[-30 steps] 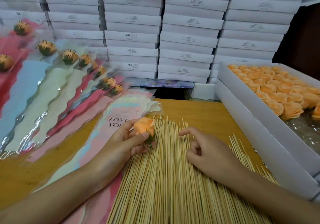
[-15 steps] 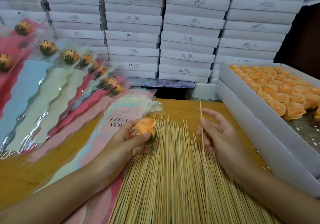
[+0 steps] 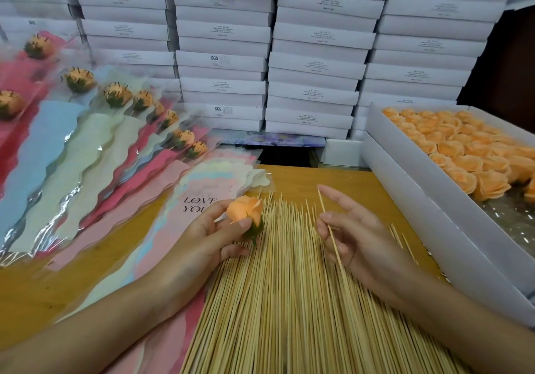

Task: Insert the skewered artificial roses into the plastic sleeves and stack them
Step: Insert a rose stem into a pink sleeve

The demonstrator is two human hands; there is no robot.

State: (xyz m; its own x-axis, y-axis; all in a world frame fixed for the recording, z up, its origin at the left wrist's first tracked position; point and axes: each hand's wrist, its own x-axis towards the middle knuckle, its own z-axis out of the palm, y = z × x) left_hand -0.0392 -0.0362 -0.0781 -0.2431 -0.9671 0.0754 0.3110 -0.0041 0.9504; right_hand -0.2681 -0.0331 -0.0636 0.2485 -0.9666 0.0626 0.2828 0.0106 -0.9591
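My left hand (image 3: 207, 239) holds an orange artificial rose head (image 3: 246, 213) between thumb and fingers, above the left edge of a wide pile of bamboo skewers (image 3: 278, 301). My right hand (image 3: 351, 236) pinches one skewer (image 3: 328, 226) near its upper end, tip pointing up and away, lifted off the pile. A stack of empty plastic sleeves printed "LOVE YOU" (image 3: 202, 197) lies under my left hand. Finished sleeved roses (image 3: 115, 130) lie fanned out in an overlapping row at the left.
An open white box of orange rose heads (image 3: 463, 153) stands at the right on the wooden table (image 3: 333, 179). A wall of stacked white boxes (image 3: 289, 55) fills the back. A dark gap (image 3: 286, 156) opens behind the table's far edge.
My right hand picked one skewer out of the pile, raised it, and now holds it closer to the rose. My left hand has kept the rose nearly still.
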